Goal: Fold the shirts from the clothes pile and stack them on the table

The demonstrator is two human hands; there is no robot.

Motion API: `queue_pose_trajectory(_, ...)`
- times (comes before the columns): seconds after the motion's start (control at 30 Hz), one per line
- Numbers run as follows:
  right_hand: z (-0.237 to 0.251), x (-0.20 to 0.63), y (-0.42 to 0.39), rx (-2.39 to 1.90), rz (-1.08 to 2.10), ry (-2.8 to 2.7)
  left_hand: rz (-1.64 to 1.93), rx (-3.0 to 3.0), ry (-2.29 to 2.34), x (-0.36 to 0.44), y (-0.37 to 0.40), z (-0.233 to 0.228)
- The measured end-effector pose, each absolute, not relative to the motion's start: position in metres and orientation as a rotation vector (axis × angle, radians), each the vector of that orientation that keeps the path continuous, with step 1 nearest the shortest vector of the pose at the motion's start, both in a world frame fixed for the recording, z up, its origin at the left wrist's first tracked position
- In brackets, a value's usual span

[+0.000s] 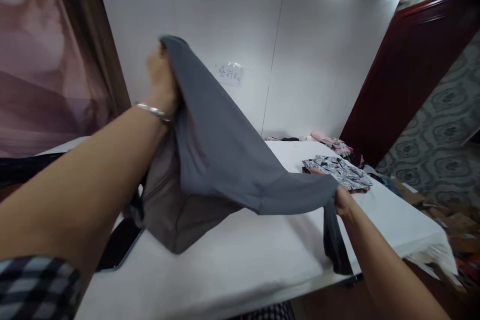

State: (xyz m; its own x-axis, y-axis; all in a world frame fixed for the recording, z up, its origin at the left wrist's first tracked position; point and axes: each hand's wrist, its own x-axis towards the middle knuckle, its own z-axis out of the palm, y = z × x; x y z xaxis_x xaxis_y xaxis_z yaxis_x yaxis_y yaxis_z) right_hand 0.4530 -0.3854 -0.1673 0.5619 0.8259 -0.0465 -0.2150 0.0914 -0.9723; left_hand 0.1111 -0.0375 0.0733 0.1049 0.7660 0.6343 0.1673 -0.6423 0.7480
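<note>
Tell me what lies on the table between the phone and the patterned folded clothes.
In the head view, only bare white table, overhung by the grey garment both hands hold.

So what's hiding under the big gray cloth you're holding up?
Under the gray cloth, held up by the left hand and right hand, you can see the white table and a dark phone poking out. The phone's far end is covered.
</note>
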Motion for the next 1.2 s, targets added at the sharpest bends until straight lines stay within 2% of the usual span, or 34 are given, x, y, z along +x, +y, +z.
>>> queue_pose_trajectory(0.03,-0.179,0.461,-0.380,-1.314,0.846,-0.610,1.596,1.937,0.889,0.140,-0.036,0.068)
queue_pose_trajectory(0.1,-0.204,0.480,-0.374,-1.541,0.802,-0.609,1.342,2.120,0.892,0.195,-0.035,0.044)
queue_pose_trajectory(0.27,-0.254,0.528,-0.392,-2.281,0.525,-0.771,0.876,2.272,0.831,0.267,-0.047,-0.062)
queue_pose_trajectory(0.43,-0.255,0.520,-0.395,-2.119,0.230,-1.110,0.752,2.376,0.744,0.214,-0.086,-0.158)
queue_pose_trajectory(0.57,-0.245,0.466,-0.351,-1.903,0.267,-1.353,0.645,2.471,0.876,0.145,-0.141,-0.209)
queue_pose_trajectory(0.67,-0.249,0.422,-0.304,-1.931,0.254,-1.639,0.470,2.575,1.034,0.115,-0.175,-0.238)
queue_pose_trajectory(0.8,-0.259,0.394,-0.250,-2.150,0.262,-1.679,0.282,2.704,1.155,0.108,-0.187,-0.255)
queue_pose_trajectory(0.93,-0.244,0.422,-0.226,-1.985,0.451,-1.287,0.261,2.681,1.162,0.104,-0.176,-0.246)
queue_pose_trajectory(1.07,-0.228,0.481,-0.252,-1.715,0.509,-0.801,0.313,2.477,1.099,0.075,-0.183,-0.231)
queue_pose_trajectory(1.2,-0.243,0.521,-0.306,-1.933,0.601,-0.703,0.170,2.360,0.956,0.045,-0.207,-0.220)
